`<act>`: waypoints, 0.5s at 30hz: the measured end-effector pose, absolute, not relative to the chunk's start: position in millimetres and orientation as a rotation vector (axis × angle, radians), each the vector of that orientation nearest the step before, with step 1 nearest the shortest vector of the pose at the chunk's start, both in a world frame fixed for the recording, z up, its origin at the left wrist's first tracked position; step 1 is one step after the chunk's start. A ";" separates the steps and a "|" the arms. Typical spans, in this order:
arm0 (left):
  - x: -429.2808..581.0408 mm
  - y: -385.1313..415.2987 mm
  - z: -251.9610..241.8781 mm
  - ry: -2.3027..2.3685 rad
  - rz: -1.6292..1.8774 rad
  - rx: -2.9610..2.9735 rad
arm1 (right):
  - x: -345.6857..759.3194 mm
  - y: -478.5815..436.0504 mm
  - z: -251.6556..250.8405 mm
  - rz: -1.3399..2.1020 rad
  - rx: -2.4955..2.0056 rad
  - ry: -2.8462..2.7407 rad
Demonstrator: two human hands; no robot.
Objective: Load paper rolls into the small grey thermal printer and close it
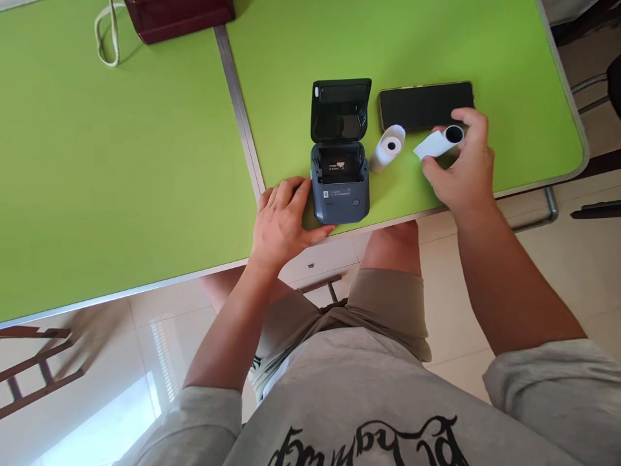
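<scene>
A small dark grey printer (339,188) stands near the front edge of the green table (145,168), its lid tipped up and its paper bay showing. My left hand (284,220) rests against the printer's left side, fingers curled on it. My right hand (460,171) pinches a white paper roll (439,142), holding it just above the table to the right of the printer. A second white paper roll (388,147) lies on the table between the printer and my right hand.
A black phone (425,105) lies flat behind the rolls. A dark red case (179,18) with a pale cord (107,39) sits at the far edge. A metal seam (237,110) joins two tabletops. Chair frames show at the right (592,84) and lower left (33,369).
</scene>
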State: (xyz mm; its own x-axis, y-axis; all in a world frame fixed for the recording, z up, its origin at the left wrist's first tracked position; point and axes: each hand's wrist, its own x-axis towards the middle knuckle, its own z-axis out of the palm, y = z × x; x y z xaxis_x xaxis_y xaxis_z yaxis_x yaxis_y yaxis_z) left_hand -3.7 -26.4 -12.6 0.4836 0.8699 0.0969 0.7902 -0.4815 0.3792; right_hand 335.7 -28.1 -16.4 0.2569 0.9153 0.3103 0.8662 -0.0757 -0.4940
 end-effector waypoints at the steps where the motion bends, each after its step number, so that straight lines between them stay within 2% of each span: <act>1: -3.7 -26.4 -12.8 1.412 0.402 2.449 | 333.6 -31.8 -15.7 0.007 -1.879 -1.615; 4: -3.2 -26.3 -12.5 1.414 0.395 2.440 | 314.7 -44.0 -9.2 -0.230 -1.702 -1.657; 8: -2.5 -26.5 -11.1 1.426 0.387 2.427 | 277.0 -41.2 -8.6 0.035 -1.678 -1.755; 15: -1.4 -27.5 -8.5 1.429 0.372 2.430 | 266.8 -3.5 -44.6 0.281 -1.616 -1.689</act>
